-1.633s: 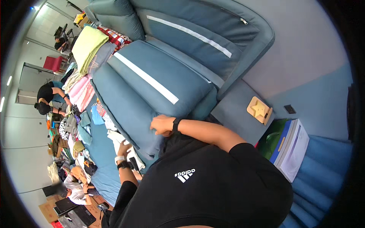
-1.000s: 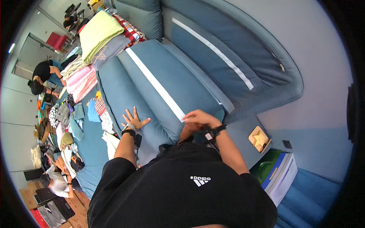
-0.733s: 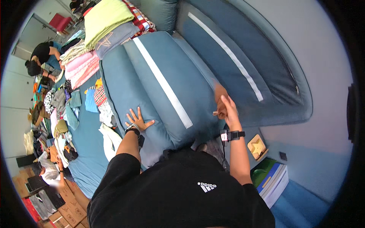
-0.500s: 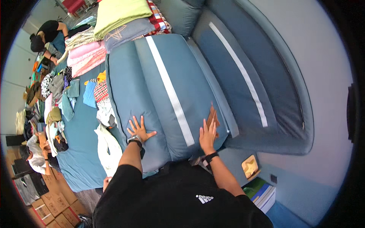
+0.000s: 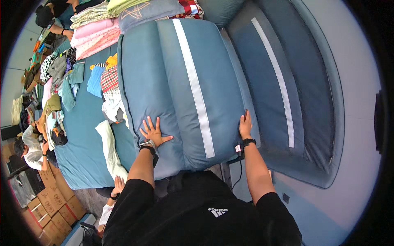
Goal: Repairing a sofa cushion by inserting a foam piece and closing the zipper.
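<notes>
A big padded blue cushion (image 5: 168,94) with a white stripe lies in front of me. My left hand (image 5: 154,133) rests on its near left part, palm down, fingers spread wide. At the cushion's right edge, my right hand (image 5: 245,125) lies along the side with its fingers stretched and close together. Some of those fingers are hidden, and a thin dark brown sliver shows at their tips. Below the right wrist a black cable (image 5: 240,174) hangs from a small plug.
A blue backrest (image 5: 271,78) with a white stripe stands at the right. On the left, a blue-sheeted bed (image 5: 78,143) bears clothes and folded blankets (image 5: 96,37). Other people work at its far and left sides, and another person's hand (image 5: 119,185) touches a white garment (image 5: 108,147). Cardboard boxes (image 5: 53,199) stand lower left.
My right hand has moved right and slightly up, from the cushion's top to its edge. The brown patch beside it is mostly out of sight. My left hand stays spread on the cushion.
</notes>
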Demonstrator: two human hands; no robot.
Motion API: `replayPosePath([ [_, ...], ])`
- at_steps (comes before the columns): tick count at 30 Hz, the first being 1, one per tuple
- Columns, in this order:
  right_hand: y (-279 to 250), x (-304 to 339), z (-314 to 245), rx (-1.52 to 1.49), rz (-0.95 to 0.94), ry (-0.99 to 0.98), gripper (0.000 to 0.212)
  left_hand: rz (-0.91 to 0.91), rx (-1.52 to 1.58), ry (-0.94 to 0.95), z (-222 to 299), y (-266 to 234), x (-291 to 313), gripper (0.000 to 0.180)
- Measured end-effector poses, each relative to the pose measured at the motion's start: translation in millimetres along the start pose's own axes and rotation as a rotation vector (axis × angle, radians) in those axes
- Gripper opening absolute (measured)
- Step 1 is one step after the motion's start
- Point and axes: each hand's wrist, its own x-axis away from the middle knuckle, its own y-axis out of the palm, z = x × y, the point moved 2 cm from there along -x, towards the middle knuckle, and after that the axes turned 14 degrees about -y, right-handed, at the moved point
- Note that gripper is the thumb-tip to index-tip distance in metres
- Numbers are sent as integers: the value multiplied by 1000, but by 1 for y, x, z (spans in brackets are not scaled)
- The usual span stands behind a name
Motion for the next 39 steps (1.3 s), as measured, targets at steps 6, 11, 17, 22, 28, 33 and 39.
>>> replayPosePath([
  [6, -3, 49, -18, -143, 77, -106, 62, 9, -23, -38, 2, 5, 0, 127],
  [11, -1, 115, -72, -121, 59, -217, 65, 58, -37, -65, -10, 17, -9, 130],
  [17, -6, 147, -117, -460, -99, -473, 54, 216, 17, 6, -11, 23, -11, 131],
  [22, 10, 95, -129, 219, -120, -668, 54, 299, 58, 49, -10, 22, -4, 128],
  [28, 47, -76, -161, 179, -81, -694, 54, 393, 137, 101, -7, 17, 4, 123],
  [33, 106, -169, -269, 168, -204, -998, 51, 278, 147, 97, -9, 7, 5, 117],
  [39, 141, -257, -342, 307, -256, -1207, 46, 399, 283, 170, -29, 20, -3, 97],
])
